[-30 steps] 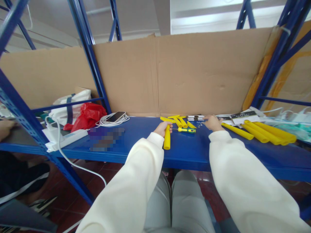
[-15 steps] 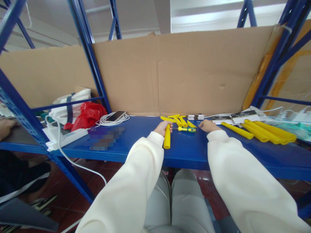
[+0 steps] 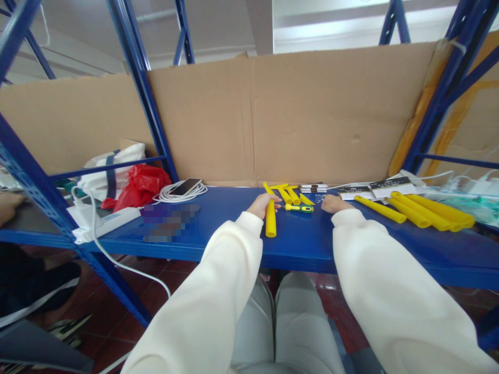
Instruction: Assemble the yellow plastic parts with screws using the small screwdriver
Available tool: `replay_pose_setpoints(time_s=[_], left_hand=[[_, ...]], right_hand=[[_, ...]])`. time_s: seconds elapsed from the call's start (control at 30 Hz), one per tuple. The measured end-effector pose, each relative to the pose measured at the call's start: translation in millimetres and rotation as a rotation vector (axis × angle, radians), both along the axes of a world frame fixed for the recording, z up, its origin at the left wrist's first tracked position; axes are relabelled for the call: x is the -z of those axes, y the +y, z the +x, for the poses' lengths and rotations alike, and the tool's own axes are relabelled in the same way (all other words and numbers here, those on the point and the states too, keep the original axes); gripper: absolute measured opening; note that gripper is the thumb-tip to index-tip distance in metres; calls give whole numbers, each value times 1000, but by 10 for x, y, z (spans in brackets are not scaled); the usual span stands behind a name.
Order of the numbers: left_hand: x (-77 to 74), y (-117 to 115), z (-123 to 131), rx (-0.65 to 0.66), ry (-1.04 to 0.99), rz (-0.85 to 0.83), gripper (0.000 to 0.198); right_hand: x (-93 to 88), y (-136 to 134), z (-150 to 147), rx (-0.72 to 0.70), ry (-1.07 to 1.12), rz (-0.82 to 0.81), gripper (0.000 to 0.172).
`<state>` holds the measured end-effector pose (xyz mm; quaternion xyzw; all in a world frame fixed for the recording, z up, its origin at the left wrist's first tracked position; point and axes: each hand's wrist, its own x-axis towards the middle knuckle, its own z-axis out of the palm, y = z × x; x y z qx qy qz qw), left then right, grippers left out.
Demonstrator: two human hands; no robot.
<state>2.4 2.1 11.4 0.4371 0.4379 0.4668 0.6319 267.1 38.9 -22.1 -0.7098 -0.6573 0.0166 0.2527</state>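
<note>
Head view: yellow tube (image 3: 271,224) in the left hand (image 3: 260,205); right hand (image 3: 335,204) just beside small white pieces (image 3: 319,198).
Left fingers closed around the tube above the blue shelf (image 3: 230,236), lower end exposed, apparently for a steady grip; right fingers curled, whether pinching a piece cannot be told; green-and-yellow screwdriver (image 3: 302,209) lying between the hands, probably for easy reach; several yellow tubes (image 3: 440,217) lying at right, seemingly grouped to leave working room.
</note>
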Motion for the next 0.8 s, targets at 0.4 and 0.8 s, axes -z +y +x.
replay_pose_setpoints(time_s=[0.4,0.8], left_hand=[[209,113,-1,-81,368,382,47],[191,49,52,16,385,462,65]], right_hand=[[-44,-48,-75,69,-123,-169,11],[-204,-200,-470,-154,255,87,10]])
